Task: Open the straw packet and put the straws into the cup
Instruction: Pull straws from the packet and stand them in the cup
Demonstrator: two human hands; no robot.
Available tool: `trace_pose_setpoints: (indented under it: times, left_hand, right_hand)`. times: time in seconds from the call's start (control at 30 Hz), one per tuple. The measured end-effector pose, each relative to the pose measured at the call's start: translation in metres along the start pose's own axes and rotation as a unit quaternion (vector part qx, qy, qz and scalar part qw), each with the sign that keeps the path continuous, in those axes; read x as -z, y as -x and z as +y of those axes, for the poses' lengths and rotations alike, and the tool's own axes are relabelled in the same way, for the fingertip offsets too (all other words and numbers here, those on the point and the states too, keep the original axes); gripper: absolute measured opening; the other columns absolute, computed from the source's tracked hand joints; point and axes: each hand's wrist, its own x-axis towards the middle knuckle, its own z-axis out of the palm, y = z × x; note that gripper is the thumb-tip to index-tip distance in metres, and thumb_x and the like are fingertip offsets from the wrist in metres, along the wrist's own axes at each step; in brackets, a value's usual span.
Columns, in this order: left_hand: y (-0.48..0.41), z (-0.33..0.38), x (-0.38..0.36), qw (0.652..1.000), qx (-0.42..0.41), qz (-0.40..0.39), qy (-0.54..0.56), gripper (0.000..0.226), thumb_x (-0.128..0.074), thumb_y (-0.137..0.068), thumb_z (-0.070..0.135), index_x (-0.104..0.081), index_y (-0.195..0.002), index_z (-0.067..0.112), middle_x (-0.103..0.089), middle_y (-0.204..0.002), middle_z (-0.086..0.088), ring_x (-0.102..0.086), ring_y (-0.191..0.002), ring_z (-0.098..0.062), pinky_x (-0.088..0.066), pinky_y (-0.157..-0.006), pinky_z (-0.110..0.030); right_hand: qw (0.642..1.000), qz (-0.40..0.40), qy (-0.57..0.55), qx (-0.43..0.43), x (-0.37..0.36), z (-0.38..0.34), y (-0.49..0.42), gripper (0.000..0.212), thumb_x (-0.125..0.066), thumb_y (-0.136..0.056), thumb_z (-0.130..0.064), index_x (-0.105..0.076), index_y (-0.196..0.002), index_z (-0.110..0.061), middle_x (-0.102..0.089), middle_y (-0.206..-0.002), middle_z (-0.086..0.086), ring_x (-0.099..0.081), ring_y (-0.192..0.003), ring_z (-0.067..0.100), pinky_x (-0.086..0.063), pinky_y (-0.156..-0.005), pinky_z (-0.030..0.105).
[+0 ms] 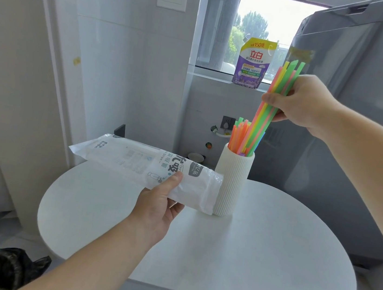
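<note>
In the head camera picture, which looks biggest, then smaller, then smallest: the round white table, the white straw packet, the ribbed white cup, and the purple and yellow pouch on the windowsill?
1. Round white table
2. White plastic straw packet
3. Ribbed white cup
4. Purple and yellow pouch, though it sits farther from the camera, so the cup and pouch ranking is unsure.

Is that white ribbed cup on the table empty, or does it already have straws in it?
Not empty. Colourful straws stand in the white ribbed cup, tops above its rim.

White ribbed cup, upright, stuffed with bright straws. Another straw bundle tilted above it. White packet held horizontally beside the cup.
</note>
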Motion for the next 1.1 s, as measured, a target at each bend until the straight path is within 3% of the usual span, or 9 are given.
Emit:
trace_pose_setpoints:
  times: [0.23,0.7,0.8,0.97,1.03,1.1]
  left_hand:
    - [0.0,-0.002,0.0,1.0,0.001,-0.002,-0.003,0.024,-0.079,-0.087,0.011,-0.074,-0.108,0.02,-0.083,-0.096,0.0,-0.08,-0.079,-0.014,-0.06,-0.056,-0.025]
    - [0.0,-0.003,0.001,1.0,0.0,-0.002,-0.008,0.028,-0.08,-0.086,0.011,-0.074,-0.113,0.019,-0.083,-0.103,-0.001,-0.08,-0.08,-0.014,-0.06,-0.057,-0.025]
    - [0.0,-0.002,0.001,1.0,0.0,-0.002,-0.01,0.031,-0.08,-0.086,0.012,-0.074,-0.115,0.019,-0.083,-0.104,-0.001,-0.08,-0.082,-0.014,-0.06,-0.058,-0.025]
    - [0.0,-0.003,0.0,1.0,0.0,-0.001,-0.012,0.028,-0.079,-0.087,0.011,-0.074,-0.114,0.018,-0.083,-0.102,-0.002,-0.08,-0.08,-0.014,-0.06,-0.057,-0.025]
    - [0.0,-0.003,-0.001,1.0,0.001,-0.002,-0.013,0.027,-0.079,-0.087,0.011,-0.074,-0.112,0.018,-0.083,-0.102,-0.002,-0.08,-0.08,-0.014,-0.06,-0.057,-0.025]
    - [0.0,-0.003,-0.001,1.0,0.001,-0.002,-0.015,0.028,-0.079,-0.087,0.011,-0.074,-0.113,0.018,-0.083,-0.102,-0.002,-0.08,-0.08,-0.014,-0.06,-0.057,-0.025]
  right_hand:
    - [1.0,0.014,0.001,-0.008,-0.002,0.001,-0.001,0.017,-0.071,-0.092,-0.026,-0.064,-0.103,-0.016,-0.07,-0.09,-0.004,-0.074,-0.062,0.009,-0.052,-0.043,0.015]
    - [0.997,-0.039,0.066,-0.023,-0.022,0.014,-0.002,0.022,-0.073,-0.091,-0.03,-0.065,-0.102,-0.013,-0.072,-0.089,0.0,-0.074,-0.058,0.011,-0.053,-0.044,0.016]
    - [0.995,-0.034,0.09,-0.029,-0.03,0.021,0.002,0.025,-0.073,-0.09,-0.034,-0.065,-0.1,-0.013,-0.071,-0.094,0.004,-0.074,-0.07,0.015,-0.056,-0.052,0.022]
    - [0.989,-0.004,0.146,-0.01,-0.043,0.034,0.013,0.038,-0.075,-0.087,-0.041,-0.067,-0.097,-0.005,-0.069,-0.092,0.013,-0.068,-0.086,0.031,-0.059,-0.077,0.046]
    - [0.989,0.016,0.144,0.019,-0.044,0.036,0.014,0.04,-0.08,-0.082,-0.04,-0.065,-0.099,-0.007,-0.067,-0.091,0.009,-0.067,-0.086,0.03,-0.057,-0.073,0.042]
    - [0.992,0.038,0.119,0.033,-0.043,0.036,0.013,0.057,-0.085,-0.076,-0.039,-0.055,-0.118,-0.014,-0.064,-0.097,0.003,-0.064,-0.088,0.025,-0.053,-0.07,0.034]
